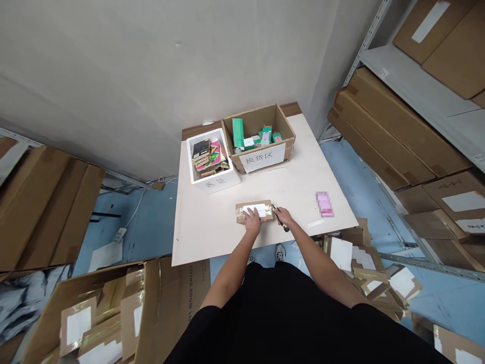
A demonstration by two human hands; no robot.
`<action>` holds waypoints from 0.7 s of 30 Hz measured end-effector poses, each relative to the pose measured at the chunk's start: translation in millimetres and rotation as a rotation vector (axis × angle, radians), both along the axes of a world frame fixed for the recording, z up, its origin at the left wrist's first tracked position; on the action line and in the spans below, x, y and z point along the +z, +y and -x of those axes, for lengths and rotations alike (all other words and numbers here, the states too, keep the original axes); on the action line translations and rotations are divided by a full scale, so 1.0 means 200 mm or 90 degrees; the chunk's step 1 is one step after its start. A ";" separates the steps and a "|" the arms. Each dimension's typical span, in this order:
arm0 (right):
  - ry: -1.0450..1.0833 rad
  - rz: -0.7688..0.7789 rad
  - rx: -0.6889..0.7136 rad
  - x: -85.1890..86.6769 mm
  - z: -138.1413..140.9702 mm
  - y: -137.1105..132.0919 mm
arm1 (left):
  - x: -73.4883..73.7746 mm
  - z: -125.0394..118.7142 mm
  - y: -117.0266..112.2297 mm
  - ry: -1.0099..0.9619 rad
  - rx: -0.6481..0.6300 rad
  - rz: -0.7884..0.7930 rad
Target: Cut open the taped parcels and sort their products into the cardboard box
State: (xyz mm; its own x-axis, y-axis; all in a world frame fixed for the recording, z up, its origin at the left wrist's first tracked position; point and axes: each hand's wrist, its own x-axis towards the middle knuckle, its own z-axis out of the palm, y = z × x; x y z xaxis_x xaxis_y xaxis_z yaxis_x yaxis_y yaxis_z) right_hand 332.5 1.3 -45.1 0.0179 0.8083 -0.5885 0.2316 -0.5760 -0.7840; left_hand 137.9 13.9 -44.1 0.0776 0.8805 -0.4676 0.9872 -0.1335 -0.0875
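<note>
A small taped cardboard box point(239, 213) with a white label lies near the front of the table point(212, 230). My left hand point(252, 221) rests on top of it, fingers spread over the label. In my right hand point(283, 217) is a black and yellow utility knife point(279, 221), its front end touching or very near the right end of the box. Whether the blade is out is too small to make out.
Behind stand a white foam bin point(193, 172) of small packs and an open carton point(290, 144) holding green boxes. A pixelated pink item point(325, 204) lies at right. Large boxes of parcels point(94, 283) flank the table, with shelving point(409, 71) on the right.
</note>
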 end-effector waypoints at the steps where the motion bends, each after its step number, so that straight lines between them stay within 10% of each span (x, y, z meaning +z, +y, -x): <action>1: 0.010 0.002 0.009 0.00 -0.01 -0.01 | 0.00 0.00 0.00 0.001 -0.002 0.000; 8: 0.057 0.054 0.102 -0.07 -0.13 -0.18 | 0.04 0.01 0.00 -0.012 0.003 -0.001; 21: -0.402 0.020 -0.249 -0.15 -0.25 -0.05 | 0.18 0.08 0.11 -0.047 0.005 0.052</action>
State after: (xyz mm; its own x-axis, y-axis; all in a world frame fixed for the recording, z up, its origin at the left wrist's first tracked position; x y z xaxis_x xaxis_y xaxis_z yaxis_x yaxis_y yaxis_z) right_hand 381.9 -8.0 -74.5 0.6442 0.6557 -0.3938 0.4056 -0.7293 -0.5510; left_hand 121.0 35.8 -8.9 0.1081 0.8402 -0.5314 0.9915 -0.1302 -0.0043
